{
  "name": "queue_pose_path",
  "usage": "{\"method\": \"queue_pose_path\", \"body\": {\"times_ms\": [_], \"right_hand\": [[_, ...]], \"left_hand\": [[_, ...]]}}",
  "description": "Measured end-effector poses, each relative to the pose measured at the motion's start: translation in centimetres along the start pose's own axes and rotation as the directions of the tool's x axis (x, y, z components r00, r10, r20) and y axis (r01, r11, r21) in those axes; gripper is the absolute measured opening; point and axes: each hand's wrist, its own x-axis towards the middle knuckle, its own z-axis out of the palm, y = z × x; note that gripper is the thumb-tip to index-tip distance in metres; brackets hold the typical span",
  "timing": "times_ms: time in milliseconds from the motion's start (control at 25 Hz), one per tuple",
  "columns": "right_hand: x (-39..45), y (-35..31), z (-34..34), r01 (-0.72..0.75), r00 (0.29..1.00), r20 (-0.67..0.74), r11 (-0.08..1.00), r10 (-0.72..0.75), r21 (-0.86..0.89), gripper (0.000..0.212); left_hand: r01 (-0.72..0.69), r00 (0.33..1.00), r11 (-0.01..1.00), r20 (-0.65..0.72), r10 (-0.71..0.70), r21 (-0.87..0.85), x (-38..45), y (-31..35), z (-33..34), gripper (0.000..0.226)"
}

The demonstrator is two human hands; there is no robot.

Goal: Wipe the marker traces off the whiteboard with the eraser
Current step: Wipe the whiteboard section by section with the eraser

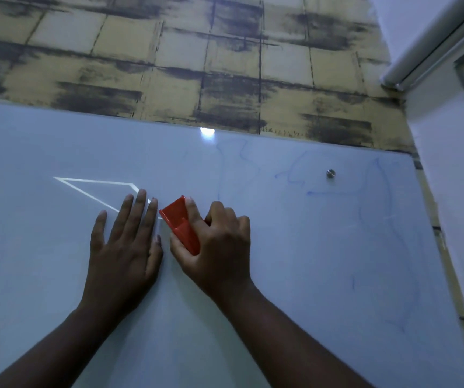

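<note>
A glossy whiteboard (295, 261) fills the lower part of the view. My right hand (216, 245) grips a red eraser (180, 222) and holds it against the board near its middle. My left hand (124, 245) lies flat on the board just left of the eraser, fingers spread and holding nothing. Faint blue marker traces (379, 197) run over the board's right part, from near the top edge down toward the lower right. More pale blue strokes (242, 158) sit above and right of the eraser.
A small metal mounting stud (330, 173) sticks out of the board at upper right. Yellow tile-patterned wall (197, 65) lies above the board. A white wall and window frame (449, 79) stand at the right. Light reflections (96, 189) shine on the board.
</note>
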Motion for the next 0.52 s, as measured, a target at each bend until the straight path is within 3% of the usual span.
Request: {"method": "queue_pose_path", "body": {"times_ms": [80,200,360,520], "right_hand": [[1.1,2.2,-0.2,-0.004,1.000,-0.012,1.000,0.004,-0.030,0.066],[2.6,7.5,-1.1,-0.181,0.979,-0.110,0.980,0.172,-0.078,0.066],[4.7,13.9,-2.7,-0.457,0.876,-0.221,0.885,0.429,-0.094,0.065],[8.9,13.5,-1.3,-0.566,0.809,-0.243,0.822,0.536,-0.070,0.064]], "left_hand": [[-0.001,1.000,1.000,-0.024,0.002,0.024,0.1,0.1,-0.2,0.070],[0.002,0.998,1.000,-0.064,-0.001,0.018,1.5,0.8,-0.5,0.072],[-0.015,0.999,1.000,-0.050,0.014,-0.022,5.0,1.1,0.5,0.071],[0.002,0.998,0.999,-0.069,-0.005,-0.035,5.4,0.9,1.6,0.070]]}}
